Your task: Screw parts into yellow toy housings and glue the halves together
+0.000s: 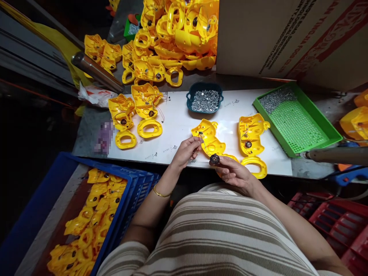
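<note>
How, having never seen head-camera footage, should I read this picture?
No machine here: these bare hands belong to a person wearing the camera on their head, aimed forward and down. The left hand pinches a small, unclear part at the edge of a yellow shell; the right hand holds a round black part. On the white sheet lie other yellow shells and a dark bowl of small metal pieces; a green tray with more stands right. Lower left, a blue crate holds yellow pieces.
</note>
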`<state>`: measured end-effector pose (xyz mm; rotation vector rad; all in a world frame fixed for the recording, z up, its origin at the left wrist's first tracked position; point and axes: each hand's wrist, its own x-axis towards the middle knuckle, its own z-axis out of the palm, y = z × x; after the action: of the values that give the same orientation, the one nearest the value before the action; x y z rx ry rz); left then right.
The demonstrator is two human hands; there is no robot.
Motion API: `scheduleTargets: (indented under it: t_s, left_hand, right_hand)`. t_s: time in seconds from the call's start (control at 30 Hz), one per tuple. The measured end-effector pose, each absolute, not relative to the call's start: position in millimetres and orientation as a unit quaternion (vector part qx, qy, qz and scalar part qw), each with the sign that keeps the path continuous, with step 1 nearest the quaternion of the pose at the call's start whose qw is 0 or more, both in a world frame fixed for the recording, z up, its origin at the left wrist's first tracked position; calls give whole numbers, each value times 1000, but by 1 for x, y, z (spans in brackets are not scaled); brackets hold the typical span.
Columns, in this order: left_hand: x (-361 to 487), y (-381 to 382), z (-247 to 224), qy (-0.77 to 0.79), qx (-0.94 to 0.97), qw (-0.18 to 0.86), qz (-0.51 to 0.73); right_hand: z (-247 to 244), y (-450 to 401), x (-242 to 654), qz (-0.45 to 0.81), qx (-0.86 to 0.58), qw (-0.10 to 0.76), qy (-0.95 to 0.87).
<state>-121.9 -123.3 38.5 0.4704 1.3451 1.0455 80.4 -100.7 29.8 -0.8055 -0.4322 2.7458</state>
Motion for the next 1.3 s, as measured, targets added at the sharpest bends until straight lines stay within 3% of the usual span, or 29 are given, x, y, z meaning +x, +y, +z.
scheduleTargets:
  t_s: [0.13,0.27,0.33,0.47,0.73,1.3]
  left_hand:
    - [-142,-121,41,632,251,617,397]
    - [-151,-130,30,727,310,469,394]
    - [-144,-138,23,750,341,402,400]
    - [-114,-151,15,765,424,328,357]
    - [-89,-145,15,747,467,340,329]
    - [-87,-143,7,704,441,399,388]
  right_hand:
    - [33,-88,87,868,-344,130,-333]
    - [30,-73,87,534,-440,186,-698]
    - [27,-68,83,393,-425,147,-802]
    - [23,-67,73,281,-409,68,-865]
    - [28,-75,59,182,-415,-23,-891]
    - [19,-82,56,162,-426,-56,-888]
